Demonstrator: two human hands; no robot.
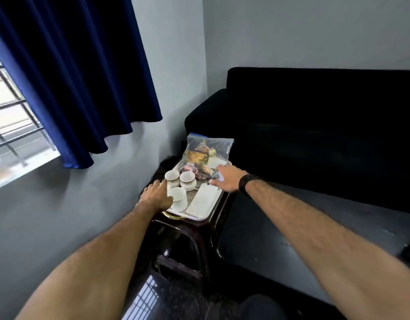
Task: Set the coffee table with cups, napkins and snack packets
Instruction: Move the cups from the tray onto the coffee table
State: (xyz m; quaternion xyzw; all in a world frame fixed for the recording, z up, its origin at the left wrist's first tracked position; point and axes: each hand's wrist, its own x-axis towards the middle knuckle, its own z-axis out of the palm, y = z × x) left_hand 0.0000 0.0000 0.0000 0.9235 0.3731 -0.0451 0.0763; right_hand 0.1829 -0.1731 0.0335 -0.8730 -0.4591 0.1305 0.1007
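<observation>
A white tray (200, 218) rests on a dark plastic stool (194, 236) in the corner. On it stand three white cups (179, 198) with patterned bands, a folded white napkin (205, 200) and clear snack packets (203, 150) leaning at the back. My left hand (156, 196) lies at the tray's left edge, touching the nearest cup. My right hand (228, 177) is at the tray's right edge, fingers curled over the rim by the packets. Whether either hand grips the tray is unclear.
A dark coffee table (303, 239) spreads to the right of the stool. Behind it is a black sofa (315, 125). A blue curtain (79, 77) and a barred window (12, 116) are on the left, with a grey wall below.
</observation>
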